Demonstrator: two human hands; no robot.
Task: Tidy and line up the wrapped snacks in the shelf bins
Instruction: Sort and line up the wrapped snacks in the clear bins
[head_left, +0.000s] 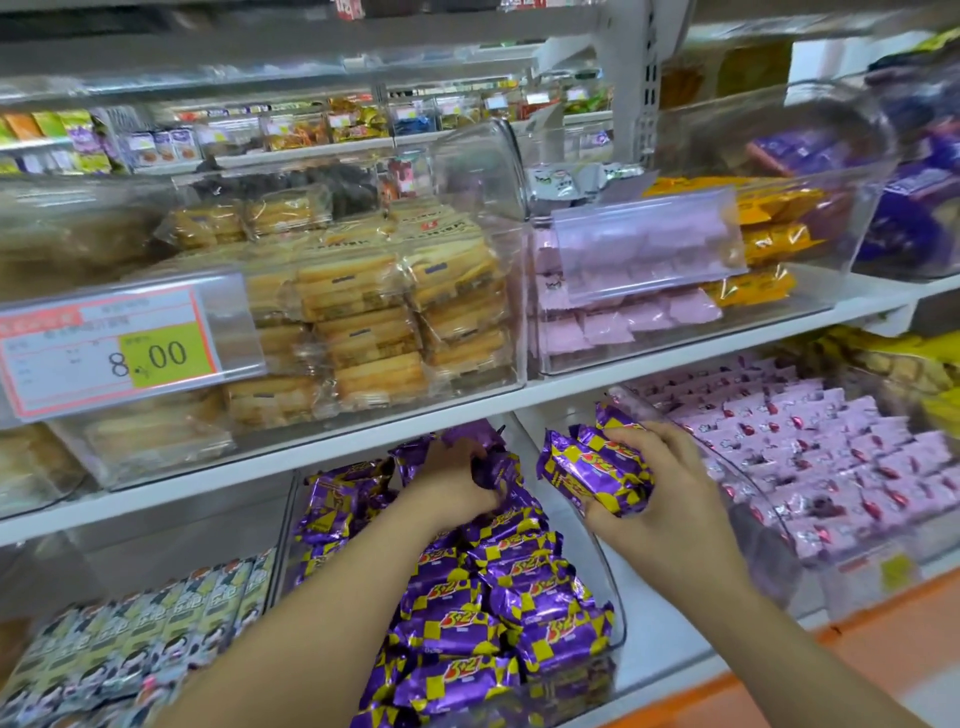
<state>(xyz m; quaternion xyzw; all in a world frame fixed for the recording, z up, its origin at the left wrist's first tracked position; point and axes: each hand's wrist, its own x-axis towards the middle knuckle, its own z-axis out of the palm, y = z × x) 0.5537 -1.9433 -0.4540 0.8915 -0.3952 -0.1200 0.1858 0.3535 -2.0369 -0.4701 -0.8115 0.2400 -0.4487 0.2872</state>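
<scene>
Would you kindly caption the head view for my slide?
Right hand holds a bundle of purple snacks; left hand grips another packet in the bin.

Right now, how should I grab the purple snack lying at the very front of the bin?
Probably from above: the front purple snack lies flat, label up, packed between others in the clear bin. Pinch across its middle, thumb on the near long edge, fingers on the far one.

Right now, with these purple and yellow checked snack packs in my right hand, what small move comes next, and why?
Probably lower the purple and yellow checked snack packs held in your right hand into the back right corner of the clear plastic bin. That corner looks bare, and your left hand already grips a single pack further left.
</scene>
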